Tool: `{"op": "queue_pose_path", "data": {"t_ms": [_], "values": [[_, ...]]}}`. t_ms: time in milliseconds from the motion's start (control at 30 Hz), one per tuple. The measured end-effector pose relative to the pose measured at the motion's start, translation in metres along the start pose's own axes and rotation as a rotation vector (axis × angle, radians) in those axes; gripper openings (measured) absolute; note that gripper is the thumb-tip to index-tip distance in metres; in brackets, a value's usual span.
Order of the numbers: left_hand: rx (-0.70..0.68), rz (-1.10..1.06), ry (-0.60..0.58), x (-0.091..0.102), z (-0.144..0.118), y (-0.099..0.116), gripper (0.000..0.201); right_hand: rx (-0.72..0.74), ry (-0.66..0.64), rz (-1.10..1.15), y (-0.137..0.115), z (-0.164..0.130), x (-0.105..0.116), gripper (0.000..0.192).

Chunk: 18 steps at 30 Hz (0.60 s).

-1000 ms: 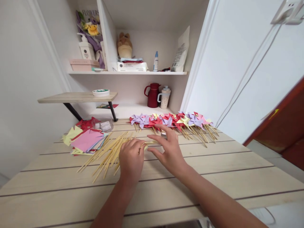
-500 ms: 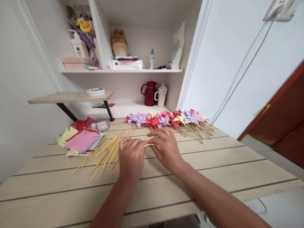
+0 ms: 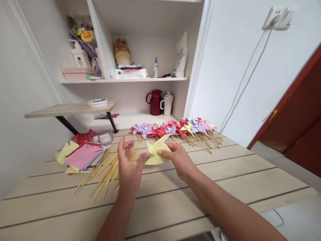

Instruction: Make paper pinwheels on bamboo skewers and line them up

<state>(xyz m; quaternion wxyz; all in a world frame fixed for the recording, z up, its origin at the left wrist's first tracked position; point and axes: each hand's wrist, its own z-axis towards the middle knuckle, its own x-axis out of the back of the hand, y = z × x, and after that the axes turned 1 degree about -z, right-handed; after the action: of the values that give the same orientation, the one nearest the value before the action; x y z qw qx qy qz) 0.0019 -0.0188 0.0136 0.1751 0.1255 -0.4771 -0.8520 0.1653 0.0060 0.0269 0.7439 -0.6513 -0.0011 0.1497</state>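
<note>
1. My right hand (image 3: 179,159) pinches the yellow paper pinwheel (image 3: 156,152) at its centre, above the tabletop (image 3: 225,177).
2. My left hand (image 3: 129,164) is open, thumb touching the pinwheel's 7 o'clock edge.
3. I judge it light, flimsy and easily creased; hold the centre.

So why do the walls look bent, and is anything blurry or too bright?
Head view: the wide lens bows the shelf unit and door frame outward; light is soft and even, without glare; the yellow paper pinwheel and both hands are sharp.
</note>
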Motion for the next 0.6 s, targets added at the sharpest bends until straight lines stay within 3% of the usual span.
{"op": "queue_pose_path", "data": {"t_ms": [133,200,367,600], "values": [[0.219,-0.153,-0.242,-0.004,-0.001,-0.005,0.079,-0.017,0.016,0.068,0.001,0.001,0.000,0.018],[0.265,-0.173,-0.292,-0.006,-0.003,-0.004,0.075,-0.015,0.016,0.059,0.002,0.001,-0.001,0.016],[0.410,-0.185,-0.333,-0.007,-0.007,0.004,0.046,-0.066,-0.020,0.045,0.003,-0.004,-0.006,0.018],[0.551,-0.317,-0.260,-0.005,-0.005,0.012,0.042,-0.084,-0.090,0.036,0.002,-0.006,-0.008,0.021]]}}
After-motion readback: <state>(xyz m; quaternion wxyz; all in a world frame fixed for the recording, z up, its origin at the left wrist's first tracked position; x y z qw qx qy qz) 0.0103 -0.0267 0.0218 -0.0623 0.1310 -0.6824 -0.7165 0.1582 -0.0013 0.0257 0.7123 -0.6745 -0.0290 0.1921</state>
